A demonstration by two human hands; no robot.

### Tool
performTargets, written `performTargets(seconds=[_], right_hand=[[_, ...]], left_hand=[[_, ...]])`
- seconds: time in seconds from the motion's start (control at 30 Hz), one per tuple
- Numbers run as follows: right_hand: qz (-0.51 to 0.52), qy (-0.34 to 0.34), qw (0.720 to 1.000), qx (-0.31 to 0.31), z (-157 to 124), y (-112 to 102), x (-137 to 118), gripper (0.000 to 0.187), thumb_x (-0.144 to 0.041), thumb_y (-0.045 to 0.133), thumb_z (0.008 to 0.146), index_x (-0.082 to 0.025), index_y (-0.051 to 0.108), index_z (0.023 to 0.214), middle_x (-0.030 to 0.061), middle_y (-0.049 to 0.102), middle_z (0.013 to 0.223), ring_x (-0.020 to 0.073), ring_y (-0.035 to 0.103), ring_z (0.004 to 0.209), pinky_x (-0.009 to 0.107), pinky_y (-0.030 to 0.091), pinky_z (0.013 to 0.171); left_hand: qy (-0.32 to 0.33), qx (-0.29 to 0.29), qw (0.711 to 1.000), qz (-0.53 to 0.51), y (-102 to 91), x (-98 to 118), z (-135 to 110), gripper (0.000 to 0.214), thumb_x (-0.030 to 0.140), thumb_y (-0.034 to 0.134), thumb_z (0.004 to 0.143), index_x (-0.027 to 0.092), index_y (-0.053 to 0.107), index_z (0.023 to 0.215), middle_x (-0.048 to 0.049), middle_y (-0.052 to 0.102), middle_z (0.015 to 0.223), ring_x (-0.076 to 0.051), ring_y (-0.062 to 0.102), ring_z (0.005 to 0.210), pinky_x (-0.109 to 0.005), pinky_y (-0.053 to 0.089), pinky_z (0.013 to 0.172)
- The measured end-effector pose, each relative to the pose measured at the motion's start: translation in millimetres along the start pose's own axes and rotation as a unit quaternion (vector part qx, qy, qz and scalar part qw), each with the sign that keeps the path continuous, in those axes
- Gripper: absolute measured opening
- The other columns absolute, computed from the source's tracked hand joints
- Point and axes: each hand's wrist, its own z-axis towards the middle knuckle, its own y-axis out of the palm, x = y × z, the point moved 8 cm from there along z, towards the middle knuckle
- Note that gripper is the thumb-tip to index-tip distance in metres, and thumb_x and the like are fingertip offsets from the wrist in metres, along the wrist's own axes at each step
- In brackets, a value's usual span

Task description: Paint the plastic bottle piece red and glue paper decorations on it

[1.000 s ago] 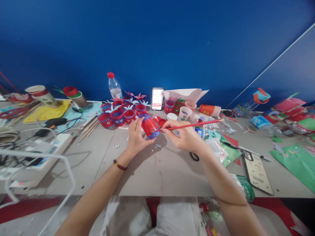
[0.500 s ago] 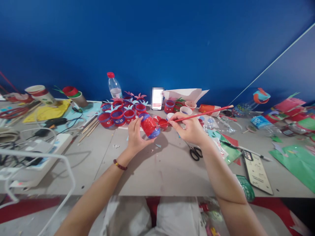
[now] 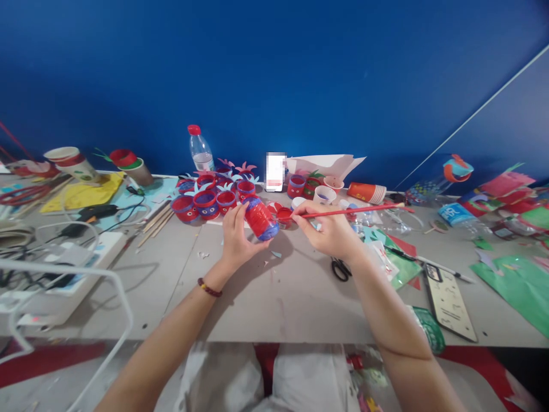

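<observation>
My left hand [image 3: 239, 237] is wrapped round a tilted plastic bottle piece [image 3: 259, 220] painted red in the middle and blue-purple at both ends. A red-handled paintbrush [image 3: 343, 212] is pinched in my right hand [image 3: 328, 232]. Its tip reaches a small pot of red paint [image 3: 283, 215], just right of the bottle piece. Behind my left hand stand several red and blue painted cups [image 3: 206, 204] with eyes, some topped with paper leaves. A white paper cup [image 3: 325, 195] with bluish contents stands behind my right hand.
Black-handled scissors [image 3: 341, 269] lie below my right wrist. A phone [image 3: 449, 300] and green paper [image 3: 514, 286] are at the right. On the left are a glue gun [image 3: 96, 213], wooden sticks [image 3: 155, 223] and a power strip [image 3: 77, 280]. A red-capped bottle [image 3: 201, 150] stands by the wall.
The brush tip has moved right, from the painted bottle piece to the red paint pot, and the handle has dropped flatter. My left hand and the bottle piece have hardly moved.
</observation>
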Motion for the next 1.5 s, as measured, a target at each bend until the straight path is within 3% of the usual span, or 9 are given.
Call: performTargets(seconds=[0.2, 0.37, 0.83, 1.5], right_hand=[[-0.015, -0.014, 0.999, -0.025, -2, 6, -9, 0.010, -0.018, 0.051, 0.091, -0.020, 0.059, 0.086, 0.0038, 0.068, 0.080, 0.0165, 0.059, 0.070, 0.030, 0.044, 0.064], [0.044, -0.021, 0.998, -0.030, -1, 9, -12, 0.010, -0.019, 0.052, 0.091, -0.020, 0.060, 0.086, 0.0023, 0.066, 0.078, 0.0148, 0.059, 0.069, 0.028, 0.045, 0.063], [0.075, 0.019, 0.997, -0.001, 1, 6, 6, 0.012, -0.022, 0.053, 0.092, -0.020, 0.060, 0.083, 0.0036, 0.070, 0.082, 0.0173, 0.067, 0.074, 0.031, 0.053, 0.068], [0.023, 0.011, 0.999, 0.024, 2, -7, 7, 0.011, -0.019, 0.054, 0.090, -0.020, 0.060, 0.081, 0.0005, 0.064, 0.073, 0.0132, 0.057, 0.063, 0.025, 0.042, 0.056]], left_hand=[[-0.003, 0.007, 1.000, 0.002, -1.0, 0, 1, 0.103, 0.047, 0.085, 0.057, 0.023, 0.032, 0.143, -0.0164, 0.048, 0.132, -0.037, 0.047, 0.124, -0.056, 0.040, 0.106], [-0.008, -0.001, 1.000, 0.000, 0.1, -1, 0, 0.104, 0.049, 0.085, 0.057, 0.023, 0.032, 0.143, -0.0171, 0.047, 0.133, -0.038, 0.047, 0.125, -0.057, 0.040, 0.106], [-0.011, 0.021, 1.000, 0.001, -3.2, -1, 1, 0.102, 0.047, 0.084, 0.058, 0.022, 0.033, 0.142, -0.0163, 0.048, 0.132, -0.037, 0.047, 0.126, -0.056, 0.039, 0.108], [0.013, 0.038, 0.999, -0.006, -7.2, 2, 2, 0.102, 0.047, 0.084, 0.059, 0.021, 0.032, 0.143, -0.0162, 0.048, 0.133, -0.036, 0.046, 0.126, -0.054, 0.040, 0.108]])
